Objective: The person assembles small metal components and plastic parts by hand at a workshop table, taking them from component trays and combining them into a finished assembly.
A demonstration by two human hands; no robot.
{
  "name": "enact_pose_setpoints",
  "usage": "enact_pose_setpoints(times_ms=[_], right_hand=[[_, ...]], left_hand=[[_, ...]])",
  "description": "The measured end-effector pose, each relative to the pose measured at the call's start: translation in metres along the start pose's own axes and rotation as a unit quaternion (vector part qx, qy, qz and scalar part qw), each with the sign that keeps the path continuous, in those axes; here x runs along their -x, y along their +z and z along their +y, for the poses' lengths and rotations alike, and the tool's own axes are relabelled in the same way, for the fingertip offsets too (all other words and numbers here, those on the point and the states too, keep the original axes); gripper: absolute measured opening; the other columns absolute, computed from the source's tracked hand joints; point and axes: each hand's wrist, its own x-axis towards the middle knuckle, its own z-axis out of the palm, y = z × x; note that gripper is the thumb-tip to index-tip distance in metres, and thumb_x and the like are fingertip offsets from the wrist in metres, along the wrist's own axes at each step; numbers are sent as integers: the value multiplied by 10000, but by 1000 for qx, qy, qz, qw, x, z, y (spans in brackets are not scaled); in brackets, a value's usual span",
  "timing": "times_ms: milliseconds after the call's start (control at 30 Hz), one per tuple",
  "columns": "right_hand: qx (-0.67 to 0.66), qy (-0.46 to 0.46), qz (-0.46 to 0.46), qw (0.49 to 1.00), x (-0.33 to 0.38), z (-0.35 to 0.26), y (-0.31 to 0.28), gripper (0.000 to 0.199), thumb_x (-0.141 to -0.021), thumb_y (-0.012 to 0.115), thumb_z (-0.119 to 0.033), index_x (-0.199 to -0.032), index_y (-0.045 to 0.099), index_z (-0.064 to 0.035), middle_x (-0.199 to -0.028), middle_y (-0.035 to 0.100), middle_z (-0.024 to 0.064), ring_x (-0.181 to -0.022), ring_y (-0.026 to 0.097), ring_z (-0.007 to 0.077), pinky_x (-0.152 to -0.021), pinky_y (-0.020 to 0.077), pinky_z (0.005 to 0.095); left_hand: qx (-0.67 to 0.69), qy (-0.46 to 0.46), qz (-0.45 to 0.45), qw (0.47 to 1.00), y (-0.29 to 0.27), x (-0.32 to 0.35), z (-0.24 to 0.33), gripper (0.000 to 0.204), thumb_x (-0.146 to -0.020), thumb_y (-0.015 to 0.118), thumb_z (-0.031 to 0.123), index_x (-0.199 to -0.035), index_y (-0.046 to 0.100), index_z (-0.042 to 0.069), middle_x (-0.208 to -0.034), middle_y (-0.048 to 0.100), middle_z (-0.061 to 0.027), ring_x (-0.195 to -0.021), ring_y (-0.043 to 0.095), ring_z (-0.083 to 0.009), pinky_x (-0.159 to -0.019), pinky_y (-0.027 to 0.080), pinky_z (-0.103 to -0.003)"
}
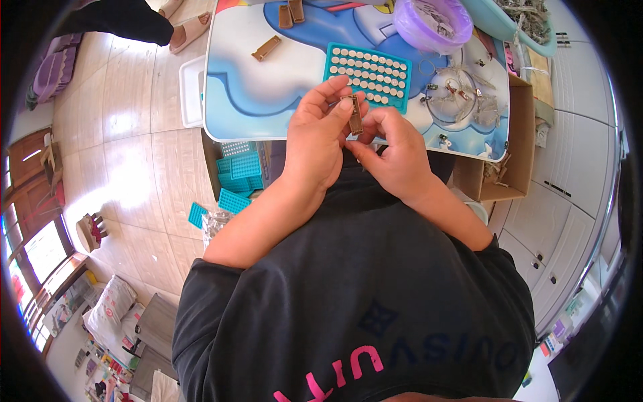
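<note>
In front of my body, over the table's near edge, a small narrow brown plastic case [355, 123] stands nearly upright between my hands. My left hand [317, 134] grips it, thumb pressed across its upper end. The fingers of my right hand [400, 149] are curled in around its lower end; what the fingertips pinch there is partly hidden. Just beyond the hands lies a teal tray [406, 86] with rows of round, whitish pieces. A similar brown case [266, 48] lies alone farther left, and two more brown cases [291, 13] lie at the table's far side.
The blue-and-white table [251, 94] holds a lilac lined basin [462, 27] and, at right, a clear round dish [455, 100] among small metal parts. A turquoise basin [539, 40] sits beyond. Teal trays [234, 175] fill a box at lower left; a cardboard box [526, 134] stands right.
</note>
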Motion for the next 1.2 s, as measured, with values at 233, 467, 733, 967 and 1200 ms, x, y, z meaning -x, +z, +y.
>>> enact_pose_setpoints(times_ms=[233,467,733,967,1200], right_hand=[[1,-29,15,999,4,7,-1,226,-727,651,32,-880,501,-38,-718,584,69,-657,593,182,-588,460,293],[-59,11,27,998,5,7,0,218,-709,653,18,-878,533,-50,-697,593,87,-638,589,250,-567,442,332],[19,-54,-10,998,1,5,-4,168,-720,686,-74,-876,629,-102,-689,608,81,-592,556,269,-546,429,351],[52,-71,-72,993,-6,5,-9,191,-715,704,-118,-893,636,-94,-694,610,79,-596,562,265,-545,430,346],[58,-109,19,992,-8,8,-5,195,-735,692,-97,-918,636,-62,-765,636,82,-646,594,249,-574,448,328]], left_hand=[[-13,32,13,999,0,-1,3,299,-879,466,-51,-1177,450,-40,-1042,484,-93,-967,570,-197,-843,484,-293],[-17,30,8,999,0,1,4,284,-876,468,-58,-1159,470,-39,-1048,486,-95,-965,577,-197,-851,495,-292],[-13,20,4,1000,-1,1,4,270,-878,490,-38,-1147,475,-45,-1058,498,-113,-961,580,-207,-831,509,-288],[-17,3,19,1000,-5,1,4,296,-879,495,-31,-1170,449,-48,-1051,515,-113,-980,584,-220,-808,511,-285],[-30,-9,-4,999,-8,0,6,341,-875,498,-32,-1204,410,-43,-1071,525,-117,-997,586,-213,-794,512,-281]])
